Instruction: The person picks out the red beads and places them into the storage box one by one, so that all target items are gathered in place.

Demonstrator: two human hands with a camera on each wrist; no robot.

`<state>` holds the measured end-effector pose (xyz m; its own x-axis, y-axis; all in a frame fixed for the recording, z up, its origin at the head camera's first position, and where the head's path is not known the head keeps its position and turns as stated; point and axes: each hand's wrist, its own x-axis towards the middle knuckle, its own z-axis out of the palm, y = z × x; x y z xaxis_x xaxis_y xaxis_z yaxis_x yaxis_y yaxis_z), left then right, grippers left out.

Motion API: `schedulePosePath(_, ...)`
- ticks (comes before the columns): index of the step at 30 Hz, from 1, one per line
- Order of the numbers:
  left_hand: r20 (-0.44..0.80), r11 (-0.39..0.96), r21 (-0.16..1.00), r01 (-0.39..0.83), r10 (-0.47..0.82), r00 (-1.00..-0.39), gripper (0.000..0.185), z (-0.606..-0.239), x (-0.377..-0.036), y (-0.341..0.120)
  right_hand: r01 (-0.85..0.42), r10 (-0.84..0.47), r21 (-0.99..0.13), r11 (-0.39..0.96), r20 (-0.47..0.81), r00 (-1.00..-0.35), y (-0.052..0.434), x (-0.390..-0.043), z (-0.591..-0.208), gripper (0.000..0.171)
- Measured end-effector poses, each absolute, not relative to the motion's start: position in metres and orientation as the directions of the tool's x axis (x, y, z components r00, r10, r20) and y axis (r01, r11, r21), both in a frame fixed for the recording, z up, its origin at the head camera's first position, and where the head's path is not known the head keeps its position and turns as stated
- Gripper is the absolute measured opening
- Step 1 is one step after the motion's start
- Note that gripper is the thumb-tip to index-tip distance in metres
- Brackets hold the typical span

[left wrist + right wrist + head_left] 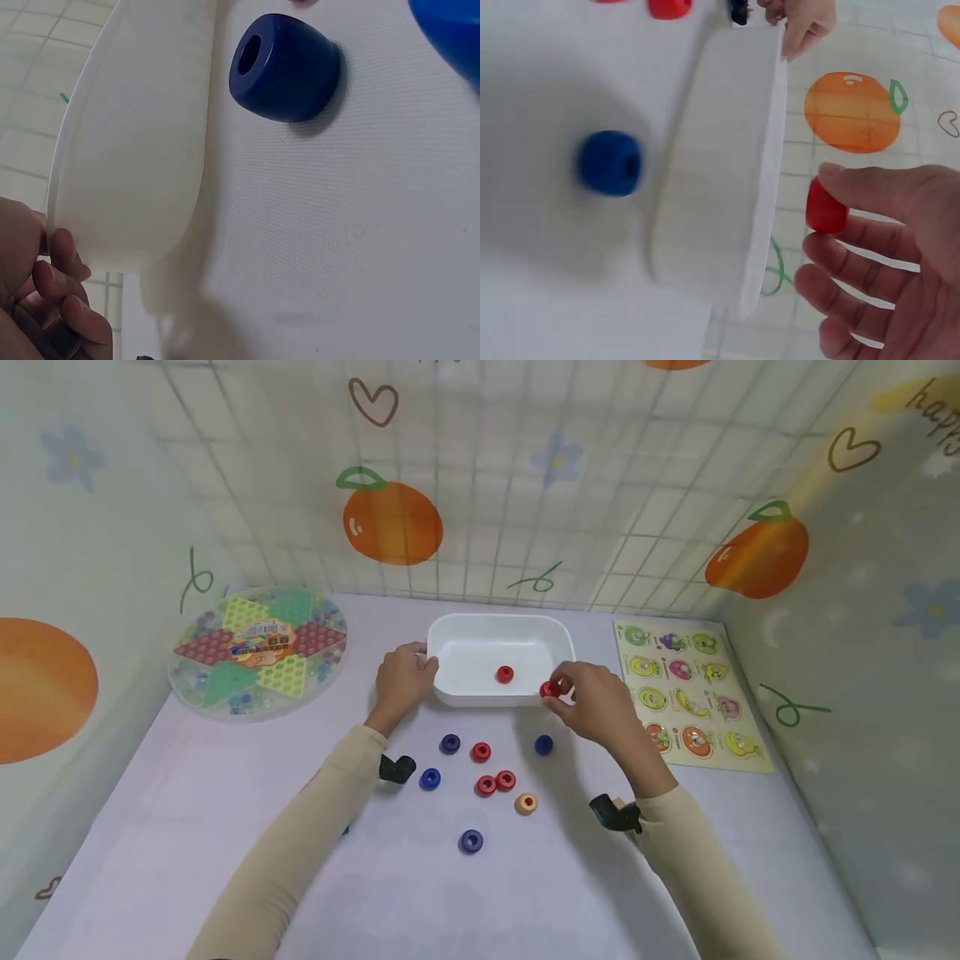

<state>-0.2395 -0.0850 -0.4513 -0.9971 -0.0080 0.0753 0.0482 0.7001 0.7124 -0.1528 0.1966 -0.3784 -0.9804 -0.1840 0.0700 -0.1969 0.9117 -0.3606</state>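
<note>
My right hand pinches a red bead between thumb and fingers at the front right corner of a white plastic tub. At the tub's left end, my left hand grips the rim with thumb and fingertips. One red bead lies inside the tub. In front of it, several loose beads are scattered: a blue bead below my right hand, a dark blue bead near the tub wall, a red bead, and a tan bead.
A round Chinese checkers set with coloured points lies at the back left. On the right is a sheet of fruit stickers. A printed curtain hangs behind the table. Nearer the front sits a purple-blue bead.
</note>
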Motion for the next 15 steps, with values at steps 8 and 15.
schedulePosePath(8,0.085,0.702,0.710,0.053,-0.011,-0.996,0.039,-0.456,-0.243,-0.086,-0.200,-0.214,-0.346,0.917,-0.002,-0.977,0.175,-0.219,-0.380,0.026)
schedulePosePath(15,0.076,0.704,0.709,0.042,-0.017,-0.997,0.038,-0.457,-0.241,-0.087,-0.116,-0.164,-0.283,0.952,-0.150,-0.975,0.173,-0.255,-0.404,0.028)
